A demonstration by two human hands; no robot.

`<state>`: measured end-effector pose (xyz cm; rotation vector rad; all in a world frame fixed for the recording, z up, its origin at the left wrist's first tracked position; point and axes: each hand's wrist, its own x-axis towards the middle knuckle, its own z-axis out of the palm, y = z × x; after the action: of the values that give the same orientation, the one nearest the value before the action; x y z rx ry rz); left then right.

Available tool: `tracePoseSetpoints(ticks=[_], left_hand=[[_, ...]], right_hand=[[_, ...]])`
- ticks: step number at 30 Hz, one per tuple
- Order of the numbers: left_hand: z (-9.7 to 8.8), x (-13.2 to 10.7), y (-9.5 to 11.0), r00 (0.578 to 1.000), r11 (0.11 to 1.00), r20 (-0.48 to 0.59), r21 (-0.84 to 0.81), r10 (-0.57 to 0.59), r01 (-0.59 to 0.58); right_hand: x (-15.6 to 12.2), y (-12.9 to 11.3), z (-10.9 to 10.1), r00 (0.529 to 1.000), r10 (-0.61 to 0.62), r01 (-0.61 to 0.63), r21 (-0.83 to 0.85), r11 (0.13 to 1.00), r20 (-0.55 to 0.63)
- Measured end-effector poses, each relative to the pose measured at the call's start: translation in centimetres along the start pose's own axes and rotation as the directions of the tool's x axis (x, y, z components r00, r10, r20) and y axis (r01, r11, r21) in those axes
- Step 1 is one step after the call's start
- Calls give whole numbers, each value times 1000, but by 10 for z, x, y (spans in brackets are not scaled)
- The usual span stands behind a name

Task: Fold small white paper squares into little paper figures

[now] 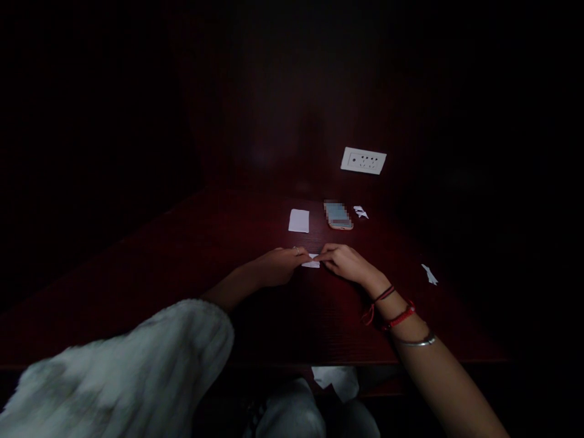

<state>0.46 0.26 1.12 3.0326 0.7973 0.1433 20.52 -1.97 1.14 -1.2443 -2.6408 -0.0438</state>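
A small folded piece of white paper [311, 264] lies on the dark red table between my two hands. My left hand [283, 264], with a ring on one finger, comes from the left with its fingers closed at the paper's left part. From the right, my right hand [344, 260] is closed too, its fingertips pressing on the paper's right side. The fingertips of both hands nearly meet over the middle of the sheet. Fingers cover part of the paper, and the folds are too small to make out.
Behind the hands lie a white paper stack [298, 221] and a phone [338, 215]. Folded paper pieces [360, 212] sit right of the phone, another paper piece [429, 274] farther right. A socket panel [364, 160] is on the back wall. The table's front edge [274, 364] is near my lap.
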Motion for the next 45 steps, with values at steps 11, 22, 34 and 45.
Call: tracePoseSetpoints(ticks=[11, 22, 34, 45], left_hand=[[1, 0, -1, 1000, 1000, -7, -9, 3, -3], [4, 0, -3, 999, 1000, -38, 6, 3, -3], [6, -1, -7, 996, 993, -87, 114, -11, 20], [1, -4, -7, 997, 994, 0, 80, 75, -74]], right_hand=[[0, -6, -6, 998, -3, 12, -154, 988, 57], [-7, -3, -4, 1000, 4, -5, -99, 995, -15], [-4, -3, -5, 999, -28, 29, 15, 999, -21], [2, 13, 14, 975, 126, -95, 171, 981, -182]])
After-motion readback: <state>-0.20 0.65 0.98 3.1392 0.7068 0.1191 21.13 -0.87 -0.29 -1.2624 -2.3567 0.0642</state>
